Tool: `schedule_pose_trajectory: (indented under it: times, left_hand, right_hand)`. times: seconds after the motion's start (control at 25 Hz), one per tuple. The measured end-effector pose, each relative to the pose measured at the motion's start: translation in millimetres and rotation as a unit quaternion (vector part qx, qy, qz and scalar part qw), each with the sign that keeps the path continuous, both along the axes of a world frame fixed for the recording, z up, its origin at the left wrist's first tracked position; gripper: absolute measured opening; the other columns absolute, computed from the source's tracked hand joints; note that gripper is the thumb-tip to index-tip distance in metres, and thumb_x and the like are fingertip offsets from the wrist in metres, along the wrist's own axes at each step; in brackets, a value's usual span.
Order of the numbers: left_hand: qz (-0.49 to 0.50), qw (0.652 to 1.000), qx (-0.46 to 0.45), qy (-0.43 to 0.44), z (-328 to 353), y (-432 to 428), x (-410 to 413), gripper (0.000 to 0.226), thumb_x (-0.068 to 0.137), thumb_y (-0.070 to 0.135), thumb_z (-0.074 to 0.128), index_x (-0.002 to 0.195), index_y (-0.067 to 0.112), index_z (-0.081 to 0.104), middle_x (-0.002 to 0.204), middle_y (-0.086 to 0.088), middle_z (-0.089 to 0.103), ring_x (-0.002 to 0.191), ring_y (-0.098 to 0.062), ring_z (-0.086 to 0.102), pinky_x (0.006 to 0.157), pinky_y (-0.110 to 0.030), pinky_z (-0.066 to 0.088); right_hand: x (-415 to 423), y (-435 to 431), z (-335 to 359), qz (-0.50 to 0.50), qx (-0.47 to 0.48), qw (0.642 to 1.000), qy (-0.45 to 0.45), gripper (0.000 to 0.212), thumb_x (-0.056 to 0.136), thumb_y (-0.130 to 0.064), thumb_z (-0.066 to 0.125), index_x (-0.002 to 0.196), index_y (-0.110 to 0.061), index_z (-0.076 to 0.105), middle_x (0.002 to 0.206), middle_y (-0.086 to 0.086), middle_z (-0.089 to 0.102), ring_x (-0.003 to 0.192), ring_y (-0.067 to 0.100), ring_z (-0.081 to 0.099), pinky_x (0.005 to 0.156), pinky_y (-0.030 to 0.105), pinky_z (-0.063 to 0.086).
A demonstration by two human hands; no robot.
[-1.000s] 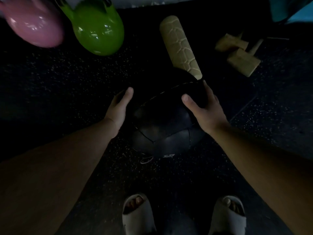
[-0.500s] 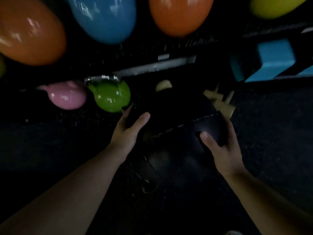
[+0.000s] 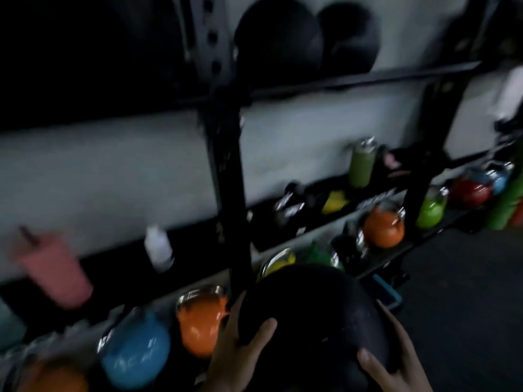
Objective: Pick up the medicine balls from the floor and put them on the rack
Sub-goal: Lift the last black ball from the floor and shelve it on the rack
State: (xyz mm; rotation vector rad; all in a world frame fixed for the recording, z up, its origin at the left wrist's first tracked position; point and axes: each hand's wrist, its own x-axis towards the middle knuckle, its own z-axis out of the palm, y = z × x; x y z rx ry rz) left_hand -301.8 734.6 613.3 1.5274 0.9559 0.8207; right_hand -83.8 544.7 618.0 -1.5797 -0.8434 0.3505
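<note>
Ball (image 3: 311,315) off the floor, clasped between left hand (image 3: 240,346) and right hand (image 3: 393,360) at kettlebell-shelf height; two balls (image 3: 278,41) already on rack's (image 3: 226,142) top shelf; placing not yet done.

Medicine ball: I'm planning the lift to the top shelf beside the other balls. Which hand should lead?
Neither alone, probably: left hand and right hand grip opposite sides of the medicine ball; top shelf sits high above.

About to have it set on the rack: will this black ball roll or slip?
Probably heavy: both the left hand and the right hand cup the black medicine ball. Its matte, speckled skin looks grippy. Being round, it may roll beside the two balls on the top shelf.
</note>
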Motion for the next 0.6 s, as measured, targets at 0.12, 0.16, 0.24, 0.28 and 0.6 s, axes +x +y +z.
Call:
schedule_pose_trajectory:
  times: [0.12,0.16,0.24,0.28,0.6]
  left_hand:
    - [-0.031,0.997,0.063,-0.005,121.2,-10.4,64.6,0.111,0.043,0.088,0.081,0.142,0.045,0.056,0.155,-0.004,0.061,0.149,-0.018,0.052,0.128,-0.042,0.035]
    - [-0.053,0.995,0.086,-0.005,162.2,-16.7,88.1,0.112,0.045,0.083,0.079,0.146,0.042,0.056,0.159,-0.005,0.058,0.151,-0.019,0.048,0.129,-0.04,0.033]
    - [-0.095,0.99,0.107,-0.013,234.5,-29.5,127.6,0.119,0.048,0.083,0.074,0.156,0.04,0.049,0.166,-0.004,0.048,0.157,-0.02,0.04,0.129,-0.038,0.028]
    - [-0.112,0.989,0.1,-0.014,267.4,-37.3,146.3,0.122,0.048,0.086,0.072,0.159,0.044,0.044,0.169,-0.002,0.042,0.158,-0.022,0.036,0.129,-0.039,0.028]
    - [-0.117,0.972,0.177,-0.098,414.4,-84.3,269.5,0.112,0.051,0.09,0.071,0.154,0.056,0.043,0.155,0.008,0.044,0.131,-0.01,0.046,0.104,-0.029,0.038]
  right_hand:
    - [48.4,-23.8,96.3,-0.035,0.072,0.996,-0.035,0.094,0.053,-0.02,0.09,0.141,-0.023,0.057,0.137,-0.032,0.066,0.136,-0.003,0.054,0.108,0.011,0.04]
    - [65.3,-34.4,132.2,-0.041,0.098,0.993,-0.049,0.094,0.053,-0.019,0.089,0.141,-0.024,0.057,0.138,-0.028,0.067,0.136,-0.002,0.054,0.11,0.014,0.04]
    - [97.1,-55.7,192.1,-0.075,0.132,0.985,-0.08,0.097,0.053,-0.024,0.089,0.145,-0.022,0.055,0.145,-0.006,0.067,0.14,0.012,0.054,0.116,0.03,0.041]
    - [113.1,-65.9,218.1,-0.089,0.142,0.982,-0.084,0.1,0.055,-0.027,0.089,0.148,-0.019,0.053,0.148,0.004,0.063,0.141,0.019,0.053,0.119,0.038,0.039]
    - [232.9,-107.9,361.8,-0.085,0.195,0.972,-0.096,0.109,0.055,-0.071,0.079,0.153,-0.038,0.044,0.151,-0.006,0.051,0.138,0.011,0.051,0.111,0.034,0.043]
